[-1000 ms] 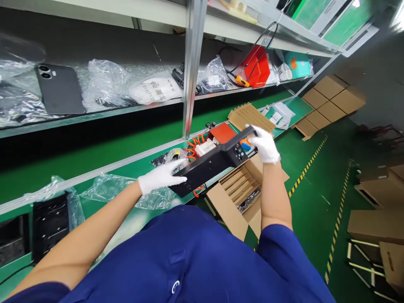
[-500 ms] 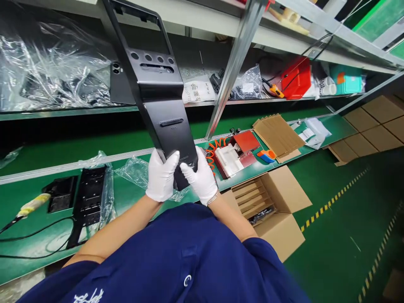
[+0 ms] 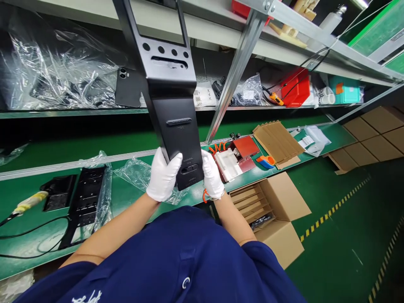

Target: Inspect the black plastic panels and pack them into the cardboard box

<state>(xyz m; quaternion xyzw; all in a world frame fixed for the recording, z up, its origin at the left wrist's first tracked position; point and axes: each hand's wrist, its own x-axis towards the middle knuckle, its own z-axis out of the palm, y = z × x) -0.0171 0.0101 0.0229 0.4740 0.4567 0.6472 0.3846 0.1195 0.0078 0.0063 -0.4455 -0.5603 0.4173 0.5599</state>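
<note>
Nearest the camera, both gloved hands clasp the bottom end of a long black panel (image 3: 170,105) and hold it upright in front of the shelves. The left hand (image 3: 162,176) wraps the panel's lower left edge, thumb laid across its face; the right hand (image 3: 212,174) grips the lower right edge, fingers curled behind. An orange band shows at the right wrist. The panel rises up and away out of the top of the view, with a small slot near the hands, a longer slot halfway up, then 4 round holes above a wide slit, and a large open window at the top.

Judged from this grip, the panel is top-heavy, so keeping both hands level and the thumbs pressed on the face should stop it swaying; gloved contact on the edges only would spare the matte front from marks, and its upper end sits close to the shelf frame (image 3: 236,69), so it wants room when tilted.

Beyond the hands lies the green bench (image 3: 132,202), with crumpled plastic bags (image 3: 139,174), 2 black parts (image 3: 83,195) to the left and a red and white fixture (image 3: 235,155) to the right. On the floor stands an open carton (image 3: 274,214) with dividers. Farther back, a phone (image 3: 128,87) leans on the shelf among clear wrapping.
</note>
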